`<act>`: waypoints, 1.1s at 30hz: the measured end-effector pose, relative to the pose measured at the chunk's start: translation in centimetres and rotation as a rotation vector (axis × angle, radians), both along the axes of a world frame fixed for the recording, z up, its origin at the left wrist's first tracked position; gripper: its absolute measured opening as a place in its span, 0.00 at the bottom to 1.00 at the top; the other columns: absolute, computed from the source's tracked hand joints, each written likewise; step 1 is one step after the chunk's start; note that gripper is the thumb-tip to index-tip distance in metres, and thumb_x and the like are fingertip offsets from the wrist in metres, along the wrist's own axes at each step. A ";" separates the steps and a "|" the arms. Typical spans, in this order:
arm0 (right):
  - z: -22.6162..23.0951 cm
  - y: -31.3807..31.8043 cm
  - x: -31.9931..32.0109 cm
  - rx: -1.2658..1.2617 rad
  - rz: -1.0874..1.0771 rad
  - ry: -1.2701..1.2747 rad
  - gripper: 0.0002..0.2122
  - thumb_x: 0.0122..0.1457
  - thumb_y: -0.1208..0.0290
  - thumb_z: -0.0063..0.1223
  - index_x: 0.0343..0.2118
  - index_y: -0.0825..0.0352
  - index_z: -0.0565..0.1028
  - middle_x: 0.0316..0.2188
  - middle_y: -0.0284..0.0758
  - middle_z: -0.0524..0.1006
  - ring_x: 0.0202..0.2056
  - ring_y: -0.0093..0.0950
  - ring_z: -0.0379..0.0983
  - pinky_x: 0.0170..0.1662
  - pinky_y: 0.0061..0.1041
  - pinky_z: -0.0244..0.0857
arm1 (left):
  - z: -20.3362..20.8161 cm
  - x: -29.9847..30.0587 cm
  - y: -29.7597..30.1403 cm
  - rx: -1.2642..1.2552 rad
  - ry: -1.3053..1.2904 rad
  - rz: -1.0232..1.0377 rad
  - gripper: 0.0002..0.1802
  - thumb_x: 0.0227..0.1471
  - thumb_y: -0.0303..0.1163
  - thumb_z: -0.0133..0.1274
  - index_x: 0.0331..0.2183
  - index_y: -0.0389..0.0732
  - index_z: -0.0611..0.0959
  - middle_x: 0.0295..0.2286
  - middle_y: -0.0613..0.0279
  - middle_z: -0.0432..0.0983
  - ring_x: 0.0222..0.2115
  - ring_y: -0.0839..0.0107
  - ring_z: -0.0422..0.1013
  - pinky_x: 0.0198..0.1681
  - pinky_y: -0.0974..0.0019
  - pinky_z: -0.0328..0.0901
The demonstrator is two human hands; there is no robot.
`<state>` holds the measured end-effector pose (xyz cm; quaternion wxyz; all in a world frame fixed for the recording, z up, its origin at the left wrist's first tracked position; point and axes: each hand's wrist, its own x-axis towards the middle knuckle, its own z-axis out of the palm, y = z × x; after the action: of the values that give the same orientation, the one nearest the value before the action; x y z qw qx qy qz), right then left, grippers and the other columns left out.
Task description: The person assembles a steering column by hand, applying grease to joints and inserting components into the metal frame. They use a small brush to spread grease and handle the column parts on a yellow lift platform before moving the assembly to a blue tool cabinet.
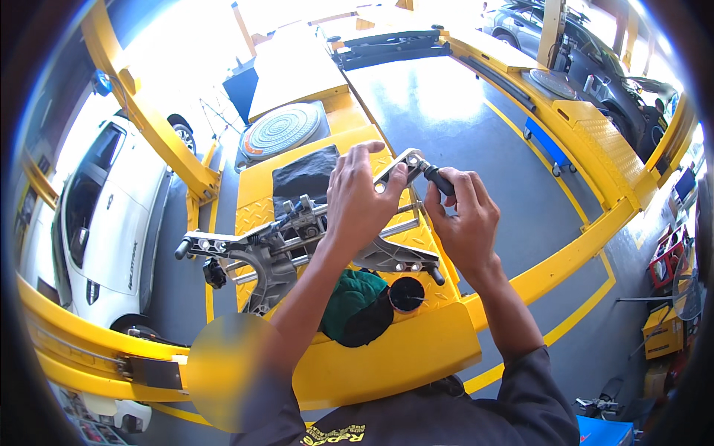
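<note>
A grey metal wheel clamp (279, 276) with rods, angled arms and black-tipped ends lies across the yellow lift platform (401, 338). My left hand (361, 193) is at its upper arm, the thumb laid over the metal and the fingers curved beyond it; their tips are partly hidden. Pinched between thumb and fingers of my right hand (468, 215) is a black knob (440, 182) at that arm's end. Close below the clamp sit a green and black cloth item (353, 305) and a dark round container (407, 293).
A dark sheet (303, 178) and a round turntable plate (282, 130) lie farther along the platform. Yellow posts and a white vehicle (108, 230) stand left. A second yellow runway (595, 141) and a dark car (587, 59) are right. Tools and boxes (662, 331) lie far right.
</note>
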<state>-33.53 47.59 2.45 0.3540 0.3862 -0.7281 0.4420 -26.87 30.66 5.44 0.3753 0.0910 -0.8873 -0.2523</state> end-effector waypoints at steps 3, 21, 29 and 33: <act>0.6 0.1 -0.2 0.026 0.019 -0.012 0.10 0.61 0.75 0.65 0.43 0.71 0.78 0.33 0.40 0.81 0.30 0.33 0.81 0.32 0.31 0.76 | -0.3 -1.1 -1.2 0.011 -0.249 -0.027 0.31 0.61 0.57 0.57 0.44 0.35 0.85 0.39 0.41 0.84 0.46 0.49 0.80 0.50 0.48 0.69; 2.6 -1.1 -1.5 0.238 0.007 0.046 0.12 0.66 0.73 0.61 0.48 0.73 0.78 0.36 0.42 0.81 0.33 0.35 0.83 0.36 0.34 0.80 | -0.5 -1.2 -1.1 0.001 -0.356 -0.037 0.30 0.62 0.59 0.57 0.38 0.37 0.85 0.22 0.51 0.83 0.29 0.51 0.83 0.36 0.50 0.73; 2.2 -1.3 -0.9 0.297 -0.034 0.011 0.11 0.67 0.75 0.59 0.49 0.73 0.76 0.40 0.45 0.82 0.37 0.41 0.84 0.38 0.36 0.80 | -0.3 -1.1 -1.0 -0.001 -0.364 -0.030 0.29 0.62 0.58 0.58 0.36 0.37 0.85 0.22 0.52 0.82 0.28 0.51 0.83 0.35 0.50 0.73; 2.2 -1.3 -0.8 0.320 -0.063 0.046 0.10 0.67 0.75 0.59 0.49 0.72 0.77 0.38 0.45 0.83 0.37 0.44 0.84 0.37 0.38 0.79 | -0.2 -1.1 -1.1 0.017 -0.375 -0.032 0.32 0.61 0.61 0.57 0.37 0.36 0.86 0.23 0.50 0.83 0.28 0.51 0.83 0.37 0.51 0.73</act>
<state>-34.34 46.27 4.64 0.3183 0.4249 -0.7926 0.3000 -28.01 29.58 5.20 0.1987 0.1255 -0.9408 -0.2444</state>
